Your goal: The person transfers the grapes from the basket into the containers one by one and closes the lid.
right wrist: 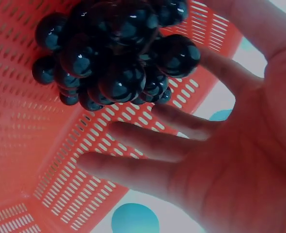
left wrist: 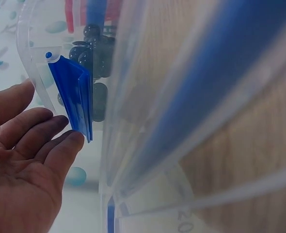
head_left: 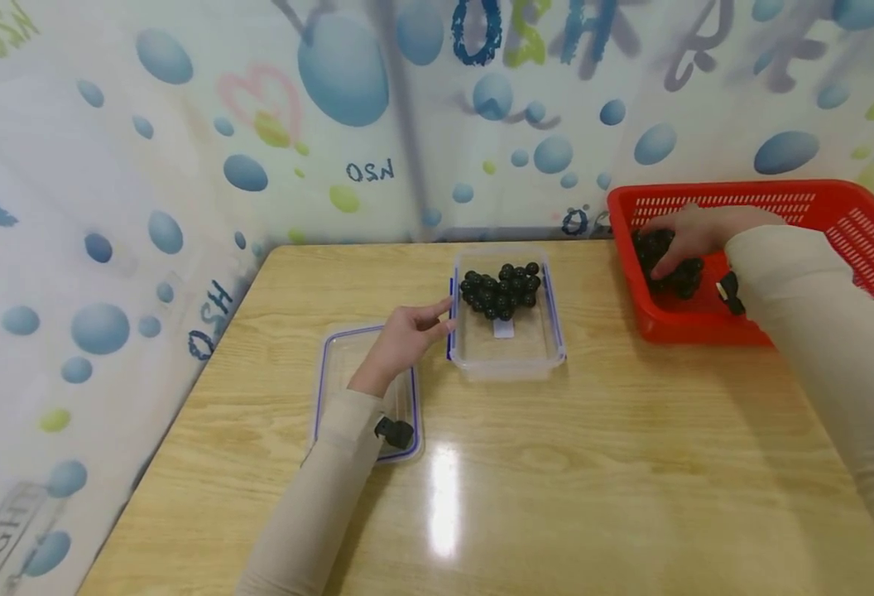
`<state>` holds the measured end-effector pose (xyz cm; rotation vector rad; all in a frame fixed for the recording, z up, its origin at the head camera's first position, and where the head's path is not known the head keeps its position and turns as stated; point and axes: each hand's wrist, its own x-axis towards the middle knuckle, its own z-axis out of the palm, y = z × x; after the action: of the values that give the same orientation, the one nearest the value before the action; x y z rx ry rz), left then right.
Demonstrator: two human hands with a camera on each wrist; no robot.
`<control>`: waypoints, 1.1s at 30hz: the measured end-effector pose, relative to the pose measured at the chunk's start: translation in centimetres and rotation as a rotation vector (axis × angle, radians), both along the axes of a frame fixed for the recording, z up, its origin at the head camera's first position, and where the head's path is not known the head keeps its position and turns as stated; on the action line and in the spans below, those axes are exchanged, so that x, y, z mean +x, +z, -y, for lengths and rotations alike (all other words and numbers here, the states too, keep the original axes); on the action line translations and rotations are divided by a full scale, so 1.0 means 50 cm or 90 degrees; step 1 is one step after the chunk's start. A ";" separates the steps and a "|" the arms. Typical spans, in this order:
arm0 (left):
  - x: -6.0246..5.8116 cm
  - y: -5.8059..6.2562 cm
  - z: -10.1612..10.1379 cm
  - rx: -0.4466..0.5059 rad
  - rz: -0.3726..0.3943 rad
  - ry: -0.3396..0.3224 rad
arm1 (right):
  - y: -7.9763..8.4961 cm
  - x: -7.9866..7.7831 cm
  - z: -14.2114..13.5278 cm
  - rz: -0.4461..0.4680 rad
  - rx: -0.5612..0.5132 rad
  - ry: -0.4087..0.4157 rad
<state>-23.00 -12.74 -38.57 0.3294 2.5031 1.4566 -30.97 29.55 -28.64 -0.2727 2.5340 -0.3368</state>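
A clear lidless container (head_left: 474,352) with blue latches stands on the table and holds a bunch of black grapes (head_left: 500,291). At its left side is my left hand (head_left: 405,335), its fingertips right at the edge. In the left wrist view these fingers reach the blue latch (left wrist: 72,97), loosely extended. My right hand (head_left: 693,232) reaches into the red basket (head_left: 653,327), over another dark bunch of grapes (head_left: 683,281). In the right wrist view its fingers (right wrist: 148,138) are spread, the index fingertip beside the black grapes (right wrist: 121,77); the thumb's tip is out of frame.
A clear lid with a blue seal (head_left: 366,331) lies on the table under my left forearm. The wooden table (head_left: 593,497) meets a patterned wall covering (head_left: 437,165) at the back and left. A white tag (head_left: 504,329) shows in the container.
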 end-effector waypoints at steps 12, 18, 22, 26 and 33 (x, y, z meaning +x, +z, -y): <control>-0.001 -0.002 -0.004 0.004 -0.008 0.002 | -0.034 -0.011 -0.004 0.035 0.009 -0.025; 0.002 -0.001 -0.001 0.003 -0.008 0.003 | -0.057 -0.018 -0.005 0.014 -0.010 -0.033; 0.003 -0.002 -0.001 0.005 -0.014 0.001 | -0.069 -0.024 -0.010 -0.010 -0.029 -0.037; 0.003 -0.001 -0.002 0.003 -0.010 0.001 | -0.077 -0.029 -0.015 -0.017 -0.033 -0.042; 0.003 0.000 0.002 -0.001 -0.007 0.004 | -0.079 -0.033 -0.014 -0.019 -0.027 -0.039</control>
<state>-22.85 -12.83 -38.58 0.3292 2.5156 1.4595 -32.64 30.23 -32.58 -0.2180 2.5715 -0.4145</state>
